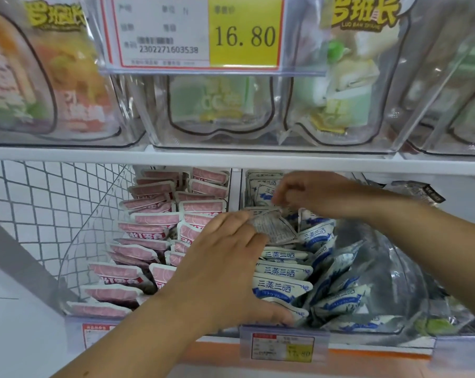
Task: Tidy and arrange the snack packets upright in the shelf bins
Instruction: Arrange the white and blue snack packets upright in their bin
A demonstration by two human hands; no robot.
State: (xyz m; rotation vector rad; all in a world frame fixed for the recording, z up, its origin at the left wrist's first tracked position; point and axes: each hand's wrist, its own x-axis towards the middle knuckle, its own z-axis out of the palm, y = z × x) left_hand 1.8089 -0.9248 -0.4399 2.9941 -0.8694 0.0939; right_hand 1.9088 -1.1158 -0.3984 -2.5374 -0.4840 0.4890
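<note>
- The divider stands in the lower shelf, between two groups of packets.
- Left of the divider, the pink packets stand in two rows, most of them upright and leaning a little back.
- Right of the divider, the blue packets stand in a row from front to back. Further right of it, more of them lie tilted and in disorder against the clear bin.
- The left hand lies just right of the divider, on the row of blue packets. Its fingers are straight and close together, and the thumb is spread down to the front packets.
- One turned packet shows its grey printed back. It lies tilted at the left fingertips, touching them, near the divider.
- The right hand is right of the divider, above the turned packet. Its fingers are curled down with the tips together at the packet's upper edge. They are blurred, so I cannot tell if they pinch it.
- Above the divider runs the white shelf board, and on it stand clear bins with other packets, and a big price tag.
</note>
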